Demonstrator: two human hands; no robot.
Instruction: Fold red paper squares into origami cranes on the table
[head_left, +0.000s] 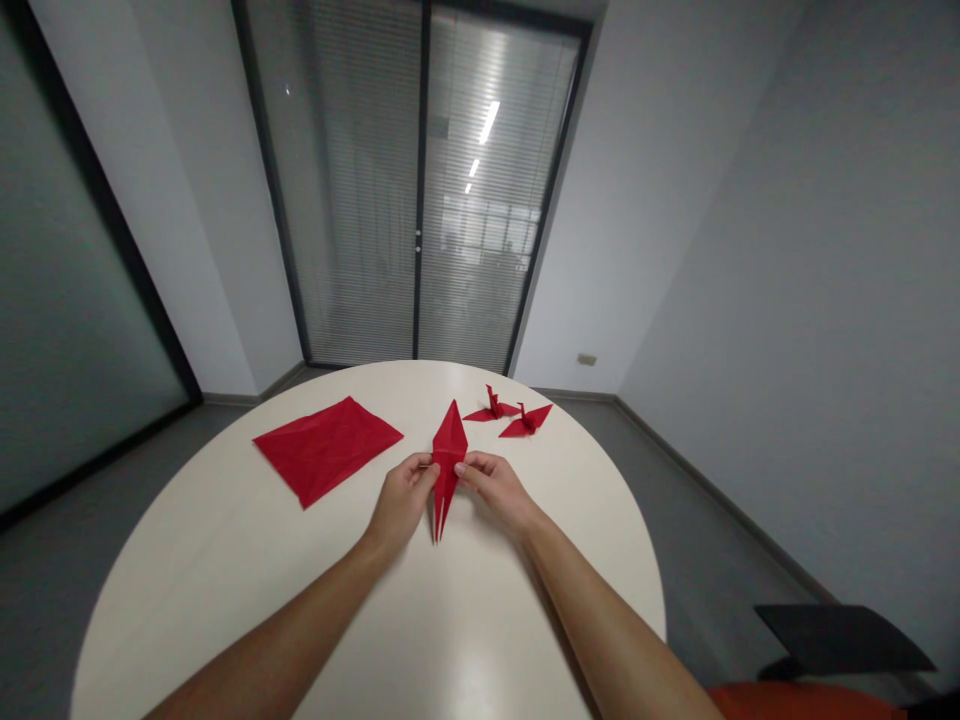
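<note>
Between my two hands is a piece of red folded paper (450, 440), long and kite-shaped, its top a single point and its lower end split into two narrow legs pointing toward me. My left hand (405, 495) pinches its left edge near the middle, thumb on top. Opposite, my right hand (499, 487) pinches the right edge in the same way. Both sets of fingers are closed on the paper, and the fingertips underneath are partly hidden. The paper is just at or slightly above the tabletop; I cannot tell which.
The round white table (360, 640) carries a flat red paper sheet (326, 450) on the left. Two finished red paper cranes, one farther crane (493, 407) and one nearer crane (528, 420), stand at the back right. A chair (840, 640) is at the lower right, beyond the table.
</note>
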